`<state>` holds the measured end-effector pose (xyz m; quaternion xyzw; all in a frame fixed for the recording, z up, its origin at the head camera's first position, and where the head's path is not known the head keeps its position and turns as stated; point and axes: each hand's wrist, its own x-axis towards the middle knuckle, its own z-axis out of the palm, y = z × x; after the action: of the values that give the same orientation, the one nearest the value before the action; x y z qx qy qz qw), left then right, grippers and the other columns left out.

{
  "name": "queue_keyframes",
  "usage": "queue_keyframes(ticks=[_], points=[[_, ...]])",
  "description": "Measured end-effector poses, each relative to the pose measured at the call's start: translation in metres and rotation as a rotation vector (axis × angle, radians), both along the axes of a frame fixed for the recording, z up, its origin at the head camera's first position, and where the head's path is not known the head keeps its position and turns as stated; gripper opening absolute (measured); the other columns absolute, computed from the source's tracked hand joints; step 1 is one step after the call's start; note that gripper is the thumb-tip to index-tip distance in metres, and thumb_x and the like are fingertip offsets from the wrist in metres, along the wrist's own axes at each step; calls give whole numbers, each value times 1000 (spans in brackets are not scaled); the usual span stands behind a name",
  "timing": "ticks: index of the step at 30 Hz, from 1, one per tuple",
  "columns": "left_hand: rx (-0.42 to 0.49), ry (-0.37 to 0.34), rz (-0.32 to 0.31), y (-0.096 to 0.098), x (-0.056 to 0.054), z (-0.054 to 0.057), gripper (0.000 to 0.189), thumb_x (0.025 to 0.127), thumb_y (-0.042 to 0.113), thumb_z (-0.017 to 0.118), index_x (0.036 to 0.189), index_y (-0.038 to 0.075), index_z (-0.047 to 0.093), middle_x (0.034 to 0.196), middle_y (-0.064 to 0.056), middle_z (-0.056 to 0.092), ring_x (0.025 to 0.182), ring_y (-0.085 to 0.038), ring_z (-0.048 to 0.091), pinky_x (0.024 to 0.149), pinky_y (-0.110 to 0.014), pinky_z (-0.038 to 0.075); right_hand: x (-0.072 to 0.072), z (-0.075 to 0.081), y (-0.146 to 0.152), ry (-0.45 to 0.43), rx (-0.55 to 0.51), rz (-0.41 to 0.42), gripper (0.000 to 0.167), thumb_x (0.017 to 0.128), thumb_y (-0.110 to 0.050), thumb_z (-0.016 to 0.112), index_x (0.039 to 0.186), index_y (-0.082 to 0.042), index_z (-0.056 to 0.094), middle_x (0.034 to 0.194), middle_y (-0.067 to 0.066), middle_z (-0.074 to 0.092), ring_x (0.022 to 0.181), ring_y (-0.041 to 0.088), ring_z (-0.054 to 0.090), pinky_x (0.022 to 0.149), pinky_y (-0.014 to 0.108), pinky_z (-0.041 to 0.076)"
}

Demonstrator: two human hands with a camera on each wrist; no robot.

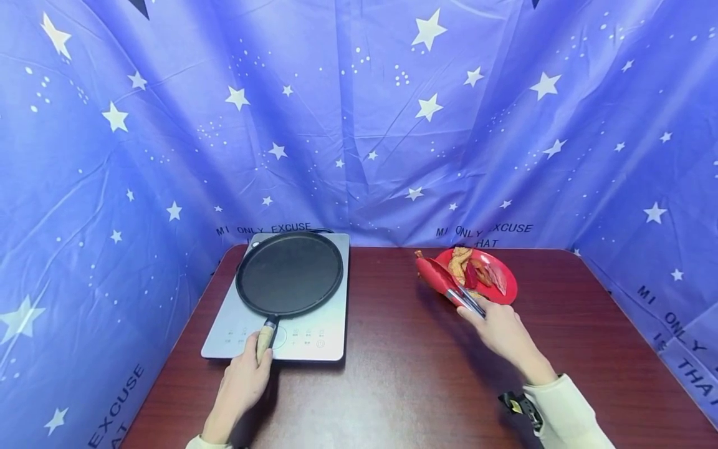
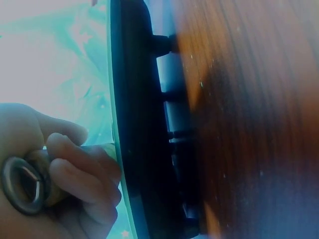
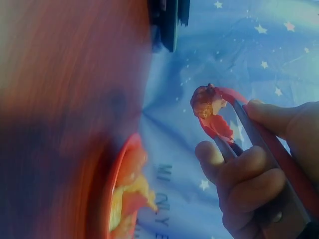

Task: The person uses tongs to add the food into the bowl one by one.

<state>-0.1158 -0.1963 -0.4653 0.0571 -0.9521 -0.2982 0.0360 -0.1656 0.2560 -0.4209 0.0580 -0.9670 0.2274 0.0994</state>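
A flat black pan (image 1: 288, 272) sits on a silver induction cooktop (image 1: 339, 330). My left hand (image 1: 243, 377) grips its pale handle (image 1: 264, 340), and the left wrist view shows the fingers curled round it by the metal hanging ring (image 2: 21, 186). My right hand (image 1: 505, 330) holds red-tipped tongs (image 1: 436, 278) near the left side of a red plate (image 1: 509, 290). A browned piece of food (image 3: 203, 102) is pinched between the tong tips, raised above the table. Several food pieces (image 1: 477, 272), yellowish, dark red and pinkish, lie on the plate.
A dark reddish wooden table (image 1: 381, 324) carries everything. Blue star-patterned curtains (image 1: 359, 125) hang behind it and at both sides. Bare tabletop lies between cooktop and plate. A black cable (image 1: 322, 231) shows behind the cooktop.
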Motion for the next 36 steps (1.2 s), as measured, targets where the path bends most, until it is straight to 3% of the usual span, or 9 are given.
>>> queue_keyframes(ticks=[4,8,18,24,30,36], points=[[3,-21,2,0,-1,-1,48,95,24,50,136,3,38,88,-21,63,69,-31,60,55,-47,43,-2,-2,-14,7,-23,17,34,88,-39,64,87,-5,60,63,3,51,57,21,51,53,39,41],[2,-18,3,0,-1,-1,49,95,24,50,136,2,38,89,-23,63,70,-33,61,55,-48,43,-6,-3,-31,0,-61,44,33,88,-38,65,75,-10,56,57,-2,42,53,16,42,51,31,35],[6,-43,18,0,2,-3,50,94,24,49,138,4,36,86,-19,62,70,-30,59,58,-47,43,-12,-4,-75,-134,-165,109,36,88,-43,64,96,-8,65,58,-3,47,47,11,43,47,29,38],[3,-37,15,1,1,-2,49,94,24,49,138,4,37,89,-21,62,73,-32,60,60,-49,43,-17,-4,-98,-139,-168,149,34,87,-38,66,103,-8,66,58,-3,48,46,11,43,46,29,38],[-2,-45,8,2,0,0,49,94,24,49,137,5,37,86,-19,62,70,-29,58,58,-47,42,-21,-1,-117,-138,-178,196,24,88,-36,66,95,-13,67,56,-4,47,45,9,43,46,28,37],[-6,-50,6,2,0,0,50,94,24,49,137,4,36,88,-20,62,71,-31,59,59,-49,42,-25,3,-140,-145,-173,235,26,88,-40,65,94,-15,67,57,-5,49,46,10,46,47,29,39]])
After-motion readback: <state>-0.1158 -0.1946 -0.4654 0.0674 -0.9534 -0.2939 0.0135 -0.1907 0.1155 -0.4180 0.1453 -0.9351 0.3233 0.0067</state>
